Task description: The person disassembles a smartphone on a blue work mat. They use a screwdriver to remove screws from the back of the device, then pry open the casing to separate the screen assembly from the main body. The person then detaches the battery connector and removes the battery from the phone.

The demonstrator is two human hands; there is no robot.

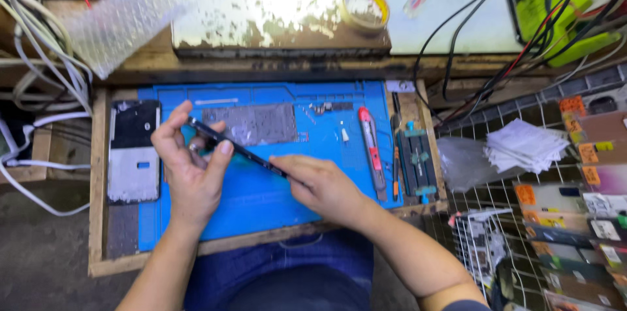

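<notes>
A thin dark phone (pixel 238 149) is held edge-on above the blue work mat (pixel 294 200). My left hand (pixel 189 167) grips its left end, thumb and fingers curled around it. From the right, my right hand (pixel 320 183) pinches the phone's other end. An opened phone frame (pixel 134 151) lies flat on the mat's left side, just left of my left hand. A grey metal plate (pixel 251 123) rests on the mat behind the phone.
A red-handled cutter (pixel 371 147) and a dark clamp holder (pixel 415 161) lie at the mat's right. Tape roll (pixel 364 7) and bubble wrap (pixel 124 17) sit on the rear bench. Cables hang at both sides. A wire rack (pixel 568 219) with packaged items stands at the right.
</notes>
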